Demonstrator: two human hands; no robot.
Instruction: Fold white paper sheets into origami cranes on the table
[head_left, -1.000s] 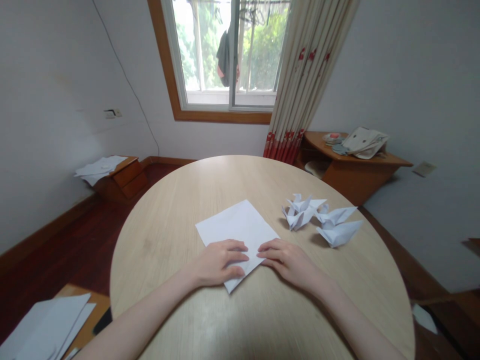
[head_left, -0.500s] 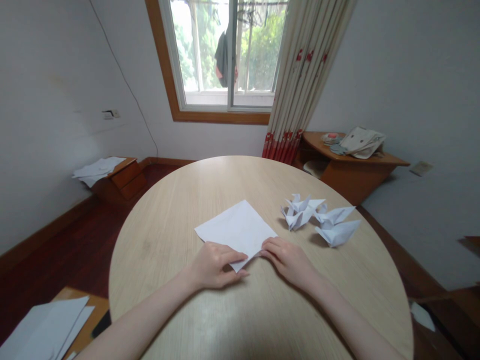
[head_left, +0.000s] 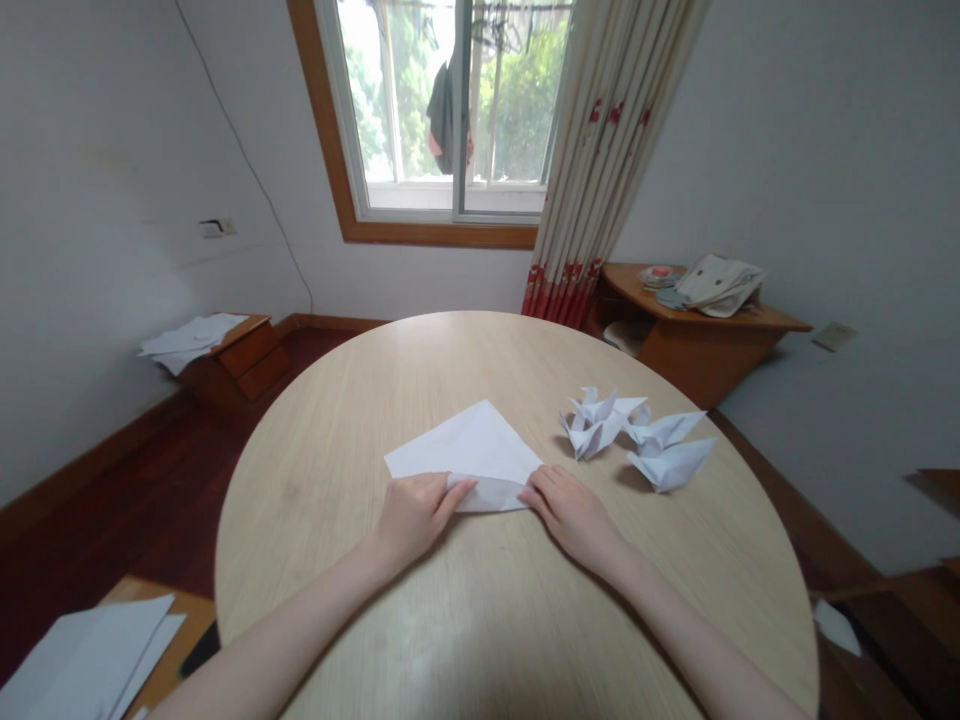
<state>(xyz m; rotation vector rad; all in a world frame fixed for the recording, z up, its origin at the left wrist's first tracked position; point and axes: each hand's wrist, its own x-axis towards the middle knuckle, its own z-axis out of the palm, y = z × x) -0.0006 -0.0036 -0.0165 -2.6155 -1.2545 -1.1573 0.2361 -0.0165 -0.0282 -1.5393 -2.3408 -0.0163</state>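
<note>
A white sheet of paper (head_left: pixel 472 450) lies on the round wooden table (head_left: pixel 375 400), its near corner lifted and curled away from me. My left hand (head_left: pixel 416 510) pinches that near corner and carries it over the sheet. My right hand (head_left: pixel 566 505) rests with closed fingers on the paper's right corner, pressing it to the table. To the right lie several folded white paper birds (head_left: pixel 637 435).
A stack of white sheets (head_left: pixel 82 660) sits on a low surface at the lower left. A small wooden cabinet (head_left: pixel 240 355) with papers stands by the left wall. A corner desk (head_left: pixel 697 330) with a bag stands at the right, beside a curtain (head_left: pixel 600 160) and window.
My left hand has picked up the near corner of the paper and folded it away from me; the sheet now shows a triangle shape. My right hand has stayed at the right corner.
</note>
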